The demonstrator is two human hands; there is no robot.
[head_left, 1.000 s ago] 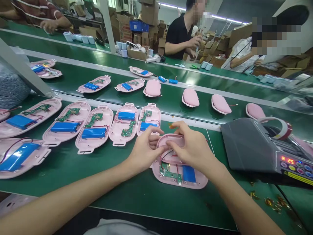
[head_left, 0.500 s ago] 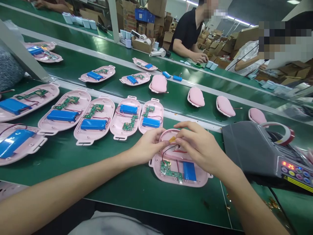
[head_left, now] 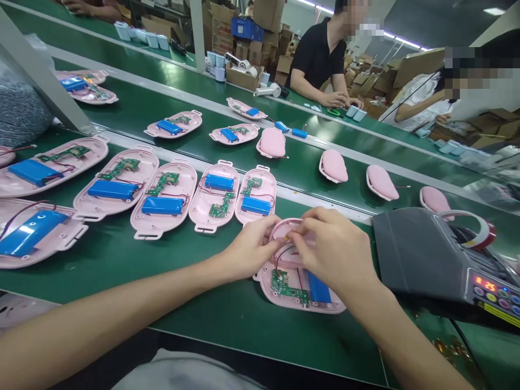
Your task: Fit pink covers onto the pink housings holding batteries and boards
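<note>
A small pink shell [head_left: 280, 231] stands tilted over the top of a larger open pink shell [head_left: 276, 302]. My left hand [head_left: 255, 244] grips the small shell's left rim, its thumb pressed inside. My right hand [head_left: 337, 246] is closed in a pinch at an amber piece of tape [head_left: 288, 239] inside the small shell; its fingers hide most of the tape. Thin red and black wires run from the small shell down to a green circuit board [head_left: 290, 290] in the larger one. Beside the board lies a blue battery pack [head_left: 319, 288], partly under my right hand.
Several pink shells [head_left: 164, 203] with boards and batteries lie to the left. A grey tape dispenser [head_left: 418, 254] stands at right, with a tape roll [head_left: 473, 230] on it. Closed pink units [head_left: 333, 166] sit on the green belt beyond. Across it, a person in black [head_left: 317, 59] works.
My right hand has turned inward and its fingers now cover more of the small shell and the tape. My left hand keeps its hold. The whole view has shifted slightly.
</note>
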